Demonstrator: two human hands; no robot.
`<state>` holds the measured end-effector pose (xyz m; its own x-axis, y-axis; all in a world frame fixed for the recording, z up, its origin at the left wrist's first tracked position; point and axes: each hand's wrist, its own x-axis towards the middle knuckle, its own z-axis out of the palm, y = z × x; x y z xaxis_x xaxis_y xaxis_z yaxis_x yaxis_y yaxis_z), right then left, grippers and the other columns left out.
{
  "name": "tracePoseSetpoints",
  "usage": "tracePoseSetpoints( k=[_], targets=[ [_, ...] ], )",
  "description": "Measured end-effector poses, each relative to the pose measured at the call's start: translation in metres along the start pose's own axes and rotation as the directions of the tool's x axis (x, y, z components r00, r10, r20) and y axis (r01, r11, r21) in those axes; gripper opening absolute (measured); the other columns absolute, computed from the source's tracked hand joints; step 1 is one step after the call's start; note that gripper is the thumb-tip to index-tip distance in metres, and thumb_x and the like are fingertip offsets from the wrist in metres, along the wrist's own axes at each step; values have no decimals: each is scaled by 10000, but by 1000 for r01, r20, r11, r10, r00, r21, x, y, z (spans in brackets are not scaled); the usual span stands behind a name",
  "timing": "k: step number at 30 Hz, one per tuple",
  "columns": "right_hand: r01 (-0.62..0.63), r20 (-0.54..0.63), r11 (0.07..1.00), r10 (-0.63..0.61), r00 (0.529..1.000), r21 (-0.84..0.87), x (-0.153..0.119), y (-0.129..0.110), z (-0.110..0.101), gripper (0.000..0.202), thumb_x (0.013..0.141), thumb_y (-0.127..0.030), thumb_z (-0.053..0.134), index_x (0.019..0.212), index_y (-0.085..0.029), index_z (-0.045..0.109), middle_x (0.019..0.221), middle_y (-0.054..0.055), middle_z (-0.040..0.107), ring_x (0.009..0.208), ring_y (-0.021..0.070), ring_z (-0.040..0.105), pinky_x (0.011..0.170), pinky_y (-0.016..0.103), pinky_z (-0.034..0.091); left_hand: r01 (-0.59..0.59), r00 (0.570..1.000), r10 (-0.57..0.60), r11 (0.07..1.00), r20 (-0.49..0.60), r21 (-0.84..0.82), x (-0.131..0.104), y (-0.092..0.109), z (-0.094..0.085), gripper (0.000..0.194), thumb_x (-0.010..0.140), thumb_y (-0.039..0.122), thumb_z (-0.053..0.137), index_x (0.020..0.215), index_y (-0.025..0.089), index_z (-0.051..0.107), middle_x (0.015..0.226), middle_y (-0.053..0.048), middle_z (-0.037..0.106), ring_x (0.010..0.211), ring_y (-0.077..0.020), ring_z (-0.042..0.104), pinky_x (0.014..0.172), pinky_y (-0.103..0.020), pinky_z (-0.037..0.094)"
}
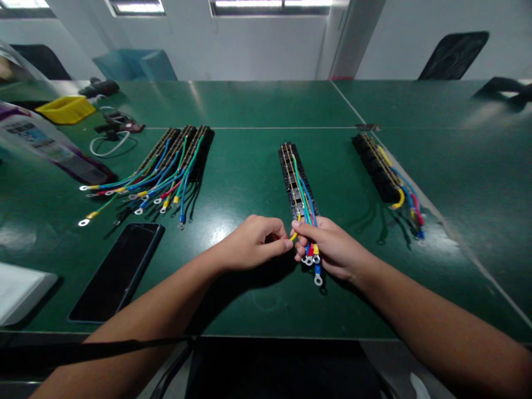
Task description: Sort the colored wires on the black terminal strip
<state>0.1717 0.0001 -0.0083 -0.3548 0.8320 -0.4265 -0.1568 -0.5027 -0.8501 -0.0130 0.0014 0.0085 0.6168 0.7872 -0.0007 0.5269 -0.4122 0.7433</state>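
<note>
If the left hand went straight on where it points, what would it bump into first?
Likely the right hand, just past the curved yellow wire that the left hand pinches, though depth is unclear.

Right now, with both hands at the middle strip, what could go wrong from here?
The yellow wire curves from the strip to the fingers of the left hand; a hard pull might strain it where it meets the strip.

The ring ends crowd together beside the right hand, so they could tangle or be mixed up.

The phone lies beside the left forearm; a sideways swing might bump it.
</note>
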Motion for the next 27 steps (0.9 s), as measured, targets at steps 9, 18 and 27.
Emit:
tracePoseSetpoints(
  k=[9,18,27],
  targets=[
    [1,45,1000,-2,999,15,3,3,-2,311,840,-371,613,626,-167,518,437,-48,480,380,84,501,425,216,458,48,998,-43,990,40,-133,3,-8,2,250,798,372,635,757,132,577,646,33,561,584,-77,477,531,-181,334],
    [47,16,997,-48,999,60,-2,1,2,274,795,-353,682,692,-171,505,449,-96,405,379,58,433,422,209,459,-12,999,14,999,33,-47,4,-6,1,278,883,373,514,773,130,593,637,30,545,573,-73,453,532,-182,304],
    [51,-5,999,-51,999,12,-1,2,1,249,802,-351,673,728,-173,516,427,-97,409,359,62,436,404,205,431,-17,999,17,1000,36,-1,3,-4,0,291,905,348,480,753,127,593,609,31,529,551,-67,438,521,-179,291]
  ],
)
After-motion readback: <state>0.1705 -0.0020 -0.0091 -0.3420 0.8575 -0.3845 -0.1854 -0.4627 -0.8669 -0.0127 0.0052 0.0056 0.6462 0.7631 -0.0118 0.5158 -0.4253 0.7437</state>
